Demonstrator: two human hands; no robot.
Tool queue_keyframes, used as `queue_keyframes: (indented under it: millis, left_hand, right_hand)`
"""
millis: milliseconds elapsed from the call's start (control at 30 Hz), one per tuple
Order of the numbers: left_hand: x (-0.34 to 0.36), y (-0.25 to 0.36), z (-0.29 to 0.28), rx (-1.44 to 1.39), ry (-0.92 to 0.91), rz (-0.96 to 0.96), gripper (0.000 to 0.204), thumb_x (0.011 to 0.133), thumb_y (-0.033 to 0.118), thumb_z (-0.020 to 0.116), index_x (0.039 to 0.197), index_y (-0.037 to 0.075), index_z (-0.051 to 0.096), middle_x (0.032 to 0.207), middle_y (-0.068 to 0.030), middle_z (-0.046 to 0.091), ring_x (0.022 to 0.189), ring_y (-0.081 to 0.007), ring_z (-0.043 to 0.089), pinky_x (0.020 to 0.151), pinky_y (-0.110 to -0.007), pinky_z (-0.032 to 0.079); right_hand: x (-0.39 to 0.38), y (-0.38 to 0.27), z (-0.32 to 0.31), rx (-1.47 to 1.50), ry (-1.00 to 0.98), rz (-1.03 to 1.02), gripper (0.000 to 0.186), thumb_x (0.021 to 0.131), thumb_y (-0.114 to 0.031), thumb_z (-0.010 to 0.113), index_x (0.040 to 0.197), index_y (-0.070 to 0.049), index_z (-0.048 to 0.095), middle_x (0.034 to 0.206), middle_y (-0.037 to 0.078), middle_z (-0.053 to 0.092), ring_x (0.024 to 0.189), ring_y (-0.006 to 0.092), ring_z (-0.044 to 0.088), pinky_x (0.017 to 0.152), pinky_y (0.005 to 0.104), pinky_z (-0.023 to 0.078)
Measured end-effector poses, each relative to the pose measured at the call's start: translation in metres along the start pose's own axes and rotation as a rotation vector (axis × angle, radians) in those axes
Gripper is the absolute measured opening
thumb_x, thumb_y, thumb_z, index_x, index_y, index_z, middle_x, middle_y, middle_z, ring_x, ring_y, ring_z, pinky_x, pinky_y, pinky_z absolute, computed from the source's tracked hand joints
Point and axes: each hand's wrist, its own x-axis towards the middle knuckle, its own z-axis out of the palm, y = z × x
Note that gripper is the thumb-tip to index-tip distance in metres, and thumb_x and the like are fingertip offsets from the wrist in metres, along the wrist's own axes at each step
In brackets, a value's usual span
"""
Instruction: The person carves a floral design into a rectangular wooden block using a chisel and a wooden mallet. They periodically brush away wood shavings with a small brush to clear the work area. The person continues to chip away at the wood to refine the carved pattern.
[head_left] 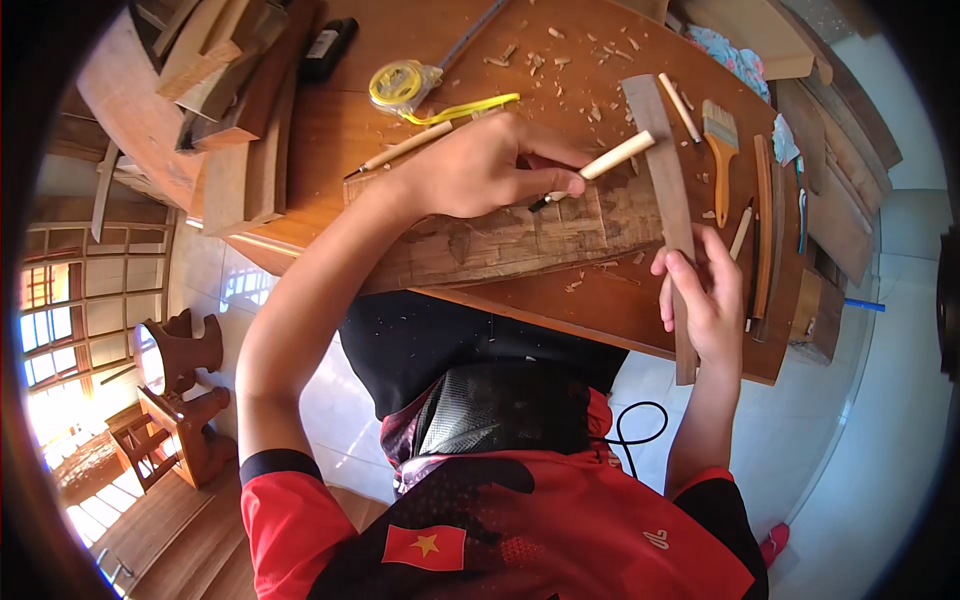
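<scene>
My left hand (465, 165) is closed around a chisel with a pale wooden handle (620, 155). The chisel is tilted, its dark tip low over a rough, carved wooden board (500, 245). My right hand (708, 290) grips a flat dark wooden stick (670, 185) near its lower part. The stick's upper part is beside the end of the chisel handle; whether they touch I cannot tell. Behind my left wrist lies another wooden-handled carving tool (405, 150). The board rests along the table's near edge, partly covered by my left hand and forearm.
Wood shavings are scattered over the brown table (560, 20). A yellow tape measure (400, 85) lies at the back, and a paintbrush (720, 165) to the right. Stacked wood pieces (235, 130) stand at the left. More tools and strips (765, 240) line the right edge.
</scene>
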Motion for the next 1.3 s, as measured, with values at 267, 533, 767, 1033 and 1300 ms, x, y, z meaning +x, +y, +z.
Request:
queue_keyframes:
  millis: [267,533,767,1033,1300]
  left_hand:
    - [0.021,-0.018,-0.014,0.101,-0.102,0.27,0.026,0.098,0.015,0.071,0.12,0.004,0.077,0.101,-0.0099,0.079,0.097,-0.0228,0.067,0.088,-0.036,0.053]
    - [0.026,-0.031,-0.009,-0.197,-0.197,0.197,0.02,0.096,0.005,0.069,0.114,0.001,0.078,0.099,-0.0079,0.078,0.095,-0.0209,0.066,0.086,-0.036,0.052]
    - [0.029,-0.036,-0.006,-0.1,-0.204,0.283,0.023,0.097,0.006,0.068,0.117,0.002,0.077,0.093,-0.0071,0.077,0.091,-0.02,0.064,0.084,-0.036,0.05]
    - [0.031,-0.037,-0.004,-0.118,-0.245,0.217,0.024,0.096,0.011,0.071,0.117,0.002,0.077,0.091,-0.0066,0.076,0.088,-0.0216,0.062,0.08,-0.037,0.048]
    - [0.033,-0.041,-0.003,-0.027,-0.261,0.232,0.027,0.094,0.018,0.075,0.115,0.002,0.077,0.093,-0.0113,0.074,0.089,-0.026,0.06,0.082,-0.04,0.047]
  right_hand:
    - [-0.001,-0.004,-0.001,-0.031,0.031,0.021,0.033,0.102,-0.011,0.062,0.128,0.008,0.053,0.09,0.011,0.066,0.052,0.0076,0.054,0.044,0.0226,0.041]
    - [-0.006,-0.019,0.005,0.003,0.118,-0.031,0.035,0.104,-0.017,0.057,0.129,0.008,0.051,0.088,0.013,0.063,0.049,0.0097,0.051,0.045,0.0235,0.039]
    - [-0.019,-0.017,0.011,0.051,0.231,-0.016,0.038,0.107,-0.022,0.051,0.131,0.008,0.051,0.085,0.01,0.059,0.048,0.0092,0.047,0.043,0.0235,0.037]
    - [-0.027,-0.006,0.015,0.062,0.259,-0.038,0.04,0.108,-0.025,0.048,0.13,0.008,0.051,0.084,0.01,0.059,0.045,0.0097,0.046,0.042,0.0235,0.037]
    - [-0.035,-0.001,0.018,0.1,0.212,0.112,0.039,0.107,-0.025,0.052,0.129,0.007,0.051,0.082,0.009,0.057,0.045,0.0096,0.047,0.042,0.024,0.038]
